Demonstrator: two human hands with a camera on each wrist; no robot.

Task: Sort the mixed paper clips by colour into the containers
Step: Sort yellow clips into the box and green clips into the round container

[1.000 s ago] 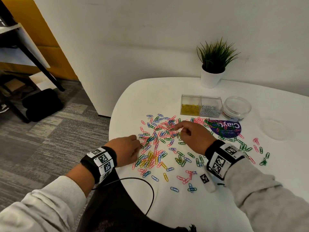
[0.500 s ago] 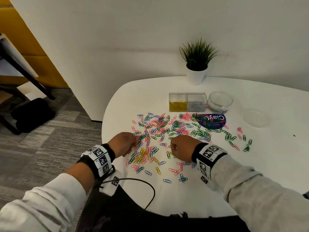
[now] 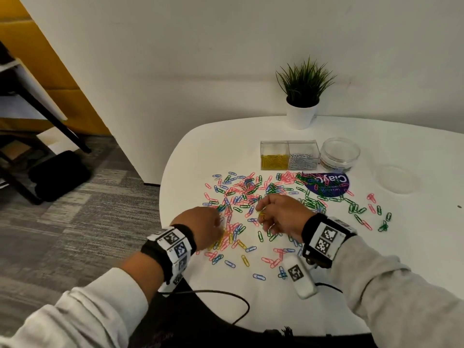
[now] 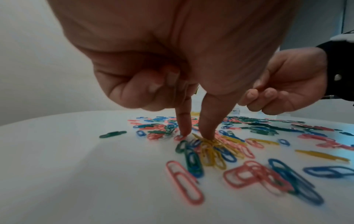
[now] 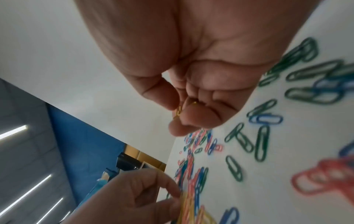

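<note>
Your right hand (image 3: 278,214) pinches a few yellow clips (image 3: 262,215) above the mixed paper clips (image 3: 241,197) spread on the table (image 3: 376,285). Your left hand (image 4: 172,60) presses two straight fingers (image 4: 205,121) on a yellow cluster (image 4: 210,150). The clips look light, thin and slippery, and they hook together; I think it is better to slide one free, then pinch its rounded end. The yellow compartment (image 3: 274,156) stands behind the pile.

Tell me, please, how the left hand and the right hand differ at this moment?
The left hand has two fingers stretched down onto the yellow clips on the table; the right hand is curled, raised off it. The left presses loose clips and grips none plainly; the right pinches a few yellow ones between thumb and fingers. Both wear marker wristbands and work on yellow.
</note>
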